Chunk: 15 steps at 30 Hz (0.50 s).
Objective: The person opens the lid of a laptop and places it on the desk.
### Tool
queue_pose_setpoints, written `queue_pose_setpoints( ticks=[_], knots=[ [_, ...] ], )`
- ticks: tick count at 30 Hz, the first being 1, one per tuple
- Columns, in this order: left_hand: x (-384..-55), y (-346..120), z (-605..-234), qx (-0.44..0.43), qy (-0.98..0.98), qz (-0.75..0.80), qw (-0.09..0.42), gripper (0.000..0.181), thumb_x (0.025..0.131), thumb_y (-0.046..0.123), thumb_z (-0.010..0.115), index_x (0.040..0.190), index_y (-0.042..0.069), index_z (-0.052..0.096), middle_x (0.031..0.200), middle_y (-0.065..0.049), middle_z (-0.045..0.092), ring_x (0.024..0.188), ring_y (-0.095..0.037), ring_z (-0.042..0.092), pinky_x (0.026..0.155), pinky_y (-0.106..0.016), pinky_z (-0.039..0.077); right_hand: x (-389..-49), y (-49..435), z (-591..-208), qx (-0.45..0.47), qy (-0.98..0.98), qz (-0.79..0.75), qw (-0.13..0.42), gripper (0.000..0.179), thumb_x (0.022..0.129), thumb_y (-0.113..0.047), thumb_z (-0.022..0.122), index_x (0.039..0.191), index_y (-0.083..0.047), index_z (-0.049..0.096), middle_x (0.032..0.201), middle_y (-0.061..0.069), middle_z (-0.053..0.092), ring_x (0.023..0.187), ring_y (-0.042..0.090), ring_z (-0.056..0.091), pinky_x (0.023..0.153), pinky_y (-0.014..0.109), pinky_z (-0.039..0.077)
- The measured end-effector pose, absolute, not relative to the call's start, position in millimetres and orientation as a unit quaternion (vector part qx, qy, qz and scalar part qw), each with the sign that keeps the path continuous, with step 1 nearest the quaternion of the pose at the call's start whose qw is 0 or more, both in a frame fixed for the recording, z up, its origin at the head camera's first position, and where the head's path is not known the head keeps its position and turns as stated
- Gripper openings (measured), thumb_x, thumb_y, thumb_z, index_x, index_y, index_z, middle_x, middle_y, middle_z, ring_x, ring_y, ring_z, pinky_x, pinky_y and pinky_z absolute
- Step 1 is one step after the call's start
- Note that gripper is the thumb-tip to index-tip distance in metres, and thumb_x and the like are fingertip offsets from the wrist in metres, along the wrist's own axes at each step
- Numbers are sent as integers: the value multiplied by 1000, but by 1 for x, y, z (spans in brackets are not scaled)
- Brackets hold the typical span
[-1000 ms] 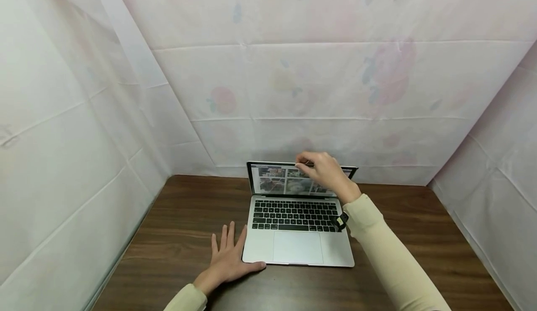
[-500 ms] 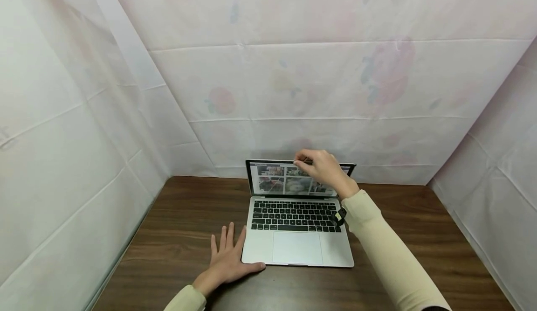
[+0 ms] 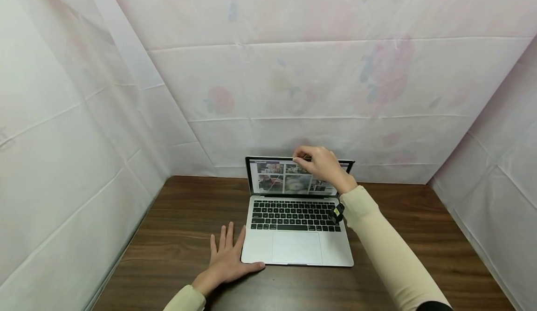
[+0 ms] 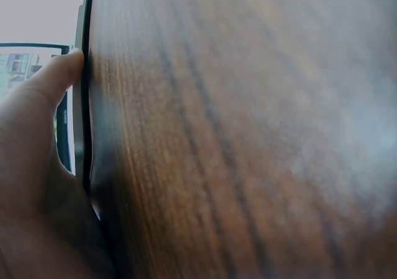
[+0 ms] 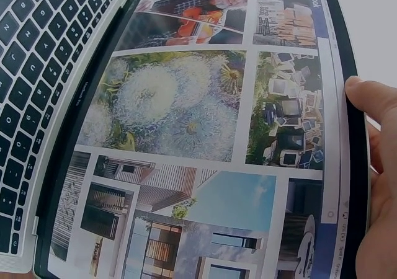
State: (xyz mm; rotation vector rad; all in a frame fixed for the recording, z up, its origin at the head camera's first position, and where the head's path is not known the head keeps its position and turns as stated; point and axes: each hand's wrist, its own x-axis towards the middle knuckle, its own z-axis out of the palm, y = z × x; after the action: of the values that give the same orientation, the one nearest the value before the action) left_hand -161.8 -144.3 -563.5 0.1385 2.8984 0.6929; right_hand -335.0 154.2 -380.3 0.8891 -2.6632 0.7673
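A silver laptop (image 3: 296, 250) with black keys stands open on the table. Its lid (image 3: 268, 183) is raised and the lit screen (image 5: 167, 105) shows a page of pictures. My right hand (image 3: 320, 164) pinches the lid's top edge, thumb on the screen side and fingers curled behind; in the right wrist view the thumb (image 5: 375, 96) presses the black bezel. My left hand (image 3: 226, 259) lies spread on the table at the laptop's front left corner, fingers straight. Its thumb (image 4: 59, 74) runs along the front edge of the base.
The dark wooden table (image 3: 176, 217) extends to both sides of the laptop. A pale printed cloth (image 3: 272, 82) hangs close behind the lid, and more cloth walls stand left and right. A small black device (image 3: 337, 213) sits at my right wrist.
The lid has tilted back slightly, its top edge rising in the view together with my right hand. The screen shows more clearly. My left hand stays where it was.
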Motion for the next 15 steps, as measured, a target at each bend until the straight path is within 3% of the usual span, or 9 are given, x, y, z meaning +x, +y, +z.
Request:
queue_pose_setpoints(
  ticks=[15],
  knots=[
    [-158, -147, -566, 47, 970, 228, 66, 131, 66, 91, 66, 165, 14, 26, 171, -25, 6, 158, -48, -2, 119, -71, -12, -343, 152, -378, 302, -908, 274, 98, 18, 104, -32, 63, 112, -20, 74, 95, -2, 75, 78, 11, 68, 67, 35, 55]
  ],
)
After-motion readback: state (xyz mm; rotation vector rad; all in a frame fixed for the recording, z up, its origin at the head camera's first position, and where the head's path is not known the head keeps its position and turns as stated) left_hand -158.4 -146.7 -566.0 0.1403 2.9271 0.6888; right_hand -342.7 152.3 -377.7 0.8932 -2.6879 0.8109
